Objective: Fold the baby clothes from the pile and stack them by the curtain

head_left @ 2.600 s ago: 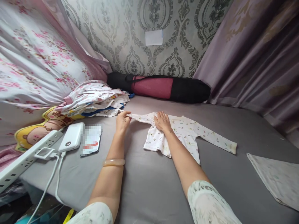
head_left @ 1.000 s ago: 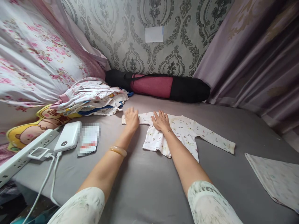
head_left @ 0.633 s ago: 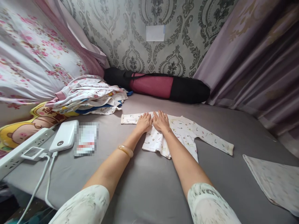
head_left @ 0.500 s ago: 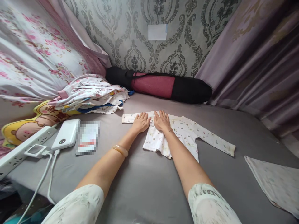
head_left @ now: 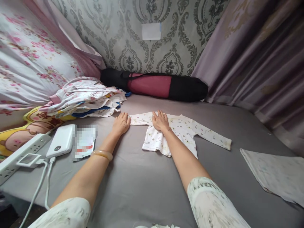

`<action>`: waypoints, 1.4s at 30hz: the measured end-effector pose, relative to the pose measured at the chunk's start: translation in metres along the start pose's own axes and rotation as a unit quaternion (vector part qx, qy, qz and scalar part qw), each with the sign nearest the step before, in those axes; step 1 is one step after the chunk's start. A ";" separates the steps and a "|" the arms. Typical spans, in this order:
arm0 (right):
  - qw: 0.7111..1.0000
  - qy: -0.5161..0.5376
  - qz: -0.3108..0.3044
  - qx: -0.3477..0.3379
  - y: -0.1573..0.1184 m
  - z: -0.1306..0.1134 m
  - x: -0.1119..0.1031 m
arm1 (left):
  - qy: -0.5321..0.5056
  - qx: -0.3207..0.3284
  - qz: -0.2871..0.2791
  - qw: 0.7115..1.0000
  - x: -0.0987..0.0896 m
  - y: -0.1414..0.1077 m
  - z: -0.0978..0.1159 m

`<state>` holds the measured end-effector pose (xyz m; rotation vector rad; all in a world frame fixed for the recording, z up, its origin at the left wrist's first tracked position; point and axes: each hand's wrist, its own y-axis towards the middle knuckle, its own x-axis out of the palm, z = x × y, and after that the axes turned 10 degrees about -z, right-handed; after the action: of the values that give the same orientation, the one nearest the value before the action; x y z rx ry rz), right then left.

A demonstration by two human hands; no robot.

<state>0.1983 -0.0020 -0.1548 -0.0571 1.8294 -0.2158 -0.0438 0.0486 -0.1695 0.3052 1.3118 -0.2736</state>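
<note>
A small white long-sleeved shirt (head_left: 181, 134) with a scattered print lies spread on the grey sheet (head_left: 133, 177), its sleeves stretched out to both sides. My left hand (head_left: 122, 123) rests flat over the cuff end of the left sleeve, fingers extended, covering the cuff. Near the left shoulder, my right hand (head_left: 161, 121) lies flat on the cloth with its fingers pointing away from me. Neither hand grasps anything. My right forearm hides part of the shirt's front, and the lower hem is slightly rippled.
At the back left is a pile of clothes (head_left: 83, 98), beside a yellow cushion (head_left: 14, 137). A power strip (head_left: 22, 153), white power bank (head_left: 61, 141) and blurred packet (head_left: 85, 142) lie left. A black-and-red long bag (head_left: 149, 86) lines the wall. Folded cloth (head_left: 275, 172) lies right.
My left hand has slid outward along the sleeve from near the shoulder to the cuff. My right hand stays on the shirt near the shoulder. The view has shifted slightly.
</note>
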 end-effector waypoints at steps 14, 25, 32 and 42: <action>0.985 0.079 0.154 0.007 -0.097 0.119 -0.046 | 0.003 0.045 0.152 0.987 -0.009 -0.027 0.018; 0.988 -0.003 0.121 0.097 -0.143 0.165 -0.041 | -0.020 0.005 -0.035 0.999 -0.011 -0.046 0.098; 0.981 0.073 0.000 0.178 -0.199 0.137 -0.037 | -0.064 -0.042 -0.173 0.982 -0.022 -0.075 0.097; 0.979 0.091 -0.004 0.185 -0.220 0.108 -0.028 | -0.193 -0.017 -0.190 0.962 -0.026 -0.090 0.105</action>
<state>0.2936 -0.2262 -0.1162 0.2218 1.9412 -0.5800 0.0119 -0.0732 -0.1264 -0.0369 0.9775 -0.6030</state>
